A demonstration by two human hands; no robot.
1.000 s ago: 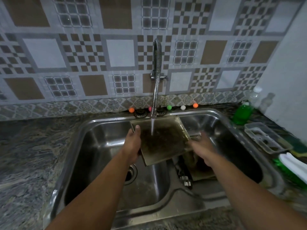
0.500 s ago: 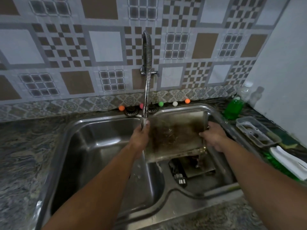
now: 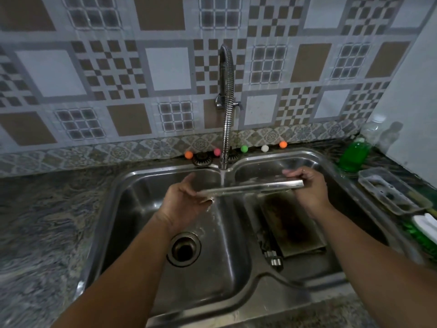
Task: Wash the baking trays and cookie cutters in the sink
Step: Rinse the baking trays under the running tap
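1. Your left hand [image 3: 186, 200] held the near-left end of a baking tray [image 3: 254, 187], thumb above the rim and fingers curled beneath it.
2. Your right hand [image 3: 309, 189] gripped the opposite end of the same tray, fingers wrapped over the far edge and the palm against its underside.
3. Between your two grips the tray lay almost level and edge-on to your view, so that you saw little more than its bright rim; whether its face was clean could not be told.
4. Just above the tray, nearer your left grip than your right, the faucet [image 3: 227, 107] hung with its coiled spout pointing down, and a stream of water [image 3: 222, 178] fell onto the tray.
5. Water spilled off the tray's edge beside your left fingers.
6. Below your left grip sat the left basin of the sink [image 3: 132, 185], with its drain [image 3: 184, 249] under your wrist.
7. Below your right grip, in the right basin, a second baking tray [image 3: 290, 223] lay dark and stained, tilted against the basin floor.
8. Beside that tray, towards your left, some small metal pieces [image 3: 273, 256] rested; they were too small to identify.
9. Beyond your right hand, on the counter, stood a green soap bottle [image 3: 353, 153] and a clear plastic container [image 3: 387, 190].
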